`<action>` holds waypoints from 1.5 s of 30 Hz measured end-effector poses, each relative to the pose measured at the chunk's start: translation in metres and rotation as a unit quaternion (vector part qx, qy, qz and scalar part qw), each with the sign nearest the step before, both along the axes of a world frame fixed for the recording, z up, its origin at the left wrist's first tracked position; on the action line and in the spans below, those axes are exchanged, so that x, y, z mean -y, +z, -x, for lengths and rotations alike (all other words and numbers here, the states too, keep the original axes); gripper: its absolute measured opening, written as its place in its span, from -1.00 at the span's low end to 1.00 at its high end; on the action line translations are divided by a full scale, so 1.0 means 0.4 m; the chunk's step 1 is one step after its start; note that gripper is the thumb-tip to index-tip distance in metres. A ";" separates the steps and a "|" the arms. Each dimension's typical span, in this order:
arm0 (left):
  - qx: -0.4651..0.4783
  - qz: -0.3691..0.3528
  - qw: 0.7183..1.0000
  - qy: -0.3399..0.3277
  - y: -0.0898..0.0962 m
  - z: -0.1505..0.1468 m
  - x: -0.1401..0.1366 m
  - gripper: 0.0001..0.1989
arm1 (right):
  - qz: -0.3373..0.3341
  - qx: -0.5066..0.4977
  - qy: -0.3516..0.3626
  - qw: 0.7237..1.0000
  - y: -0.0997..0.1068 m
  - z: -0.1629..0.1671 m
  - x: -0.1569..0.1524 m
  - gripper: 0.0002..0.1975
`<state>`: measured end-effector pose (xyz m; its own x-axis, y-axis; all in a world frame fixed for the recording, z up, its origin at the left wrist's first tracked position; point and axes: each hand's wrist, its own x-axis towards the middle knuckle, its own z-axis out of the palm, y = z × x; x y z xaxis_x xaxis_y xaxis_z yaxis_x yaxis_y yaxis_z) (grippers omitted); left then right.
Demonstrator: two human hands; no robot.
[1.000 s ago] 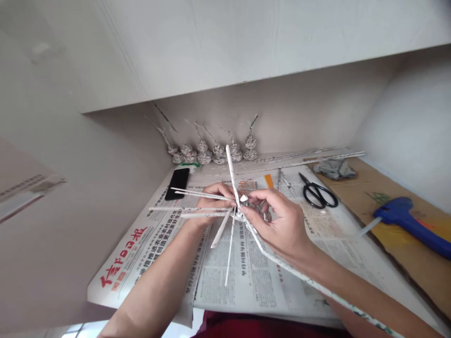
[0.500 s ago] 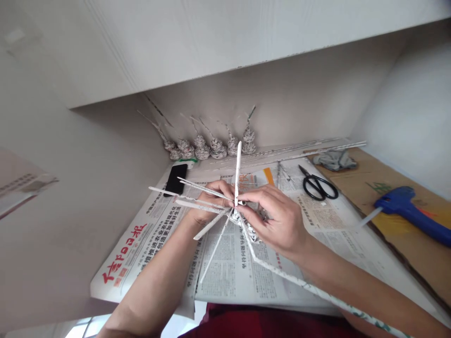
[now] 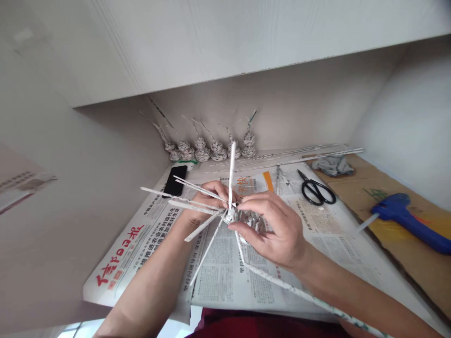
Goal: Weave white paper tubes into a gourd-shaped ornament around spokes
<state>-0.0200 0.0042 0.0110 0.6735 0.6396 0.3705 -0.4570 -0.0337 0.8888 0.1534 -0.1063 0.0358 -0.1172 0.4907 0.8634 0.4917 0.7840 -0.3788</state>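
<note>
A partly woven paper gourd (image 3: 249,218) is held up over the newspaper, with several rolled paper strips fanning out from its near end. My left hand (image 3: 211,196) is closed around its far left side, the fingertips at the base of the strips. One white strip (image 3: 232,176) stands upright between the hands. My right hand (image 3: 280,225) grips the woven body from the right, thumb below and index finger above, slightly apart. A long paper strip (image 3: 285,284) bends down from the weave and runs under my right forearm to the lower right.
Finished woven gourds (image 3: 218,152) line the back wall. Long paper rolls (image 3: 299,154) lie beside them. A black phone (image 3: 176,180) is on the left, black scissors (image 3: 317,188) on the right. Cardboard (image 3: 373,188) carries a grey cloth (image 3: 333,165) and a blue glue gun (image 3: 405,216).
My right thumb and index finger have parted from their pinch at the upright strip and now span the woven body. The gourd and both hands have shifted slightly left.
</note>
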 end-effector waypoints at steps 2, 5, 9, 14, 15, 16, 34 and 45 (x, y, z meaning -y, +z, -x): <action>0.006 -0.006 0.999 0.032 -0.004 0.011 -0.012 -0.80 | 0.029 -0.007 -0.008 1.000 -0.003 0.002 -0.001 -0.63; 0.002 -0.015 0.995 0.097 -0.017 0.029 -0.041 -0.82 | 0.114 -0.012 -0.017 0.993 -0.016 0.004 -0.010 -0.77; -0.024 -0.028 0.986 0.165 -0.032 0.041 -0.070 -0.81 | 0.200 -0.041 -0.039 0.978 -0.035 0.010 -0.025 -0.89; -0.036 -0.022 0.966 0.257 -0.033 0.048 -0.088 -0.82 | 0.230 -0.107 -0.038 0.967 -0.034 0.030 -0.032 -0.84; -0.033 -0.021 0.961 0.273 -0.032 0.050 -0.092 -0.82 | 0.258 -0.133 -0.024 0.957 -0.033 0.035 -0.028 -0.81; -0.031 -0.020 0.957 0.288 -0.032 0.051 -0.094 -0.82 | 0.295 -0.163 -0.005 0.942 -0.033 0.041 -0.019 -0.76; -0.087 -0.069 0.983 0.145 0.020 -0.001 -0.003 -0.78 | 0.360 -0.136 -0.064 0.921 0.073 -0.044 0.094 -0.68; -0.078 -0.084 0.991 0.070 0.009 -0.018 0.007 -0.73 | 0.227 0.053 -0.110 0.966 0.050 0.010 0.054 -0.83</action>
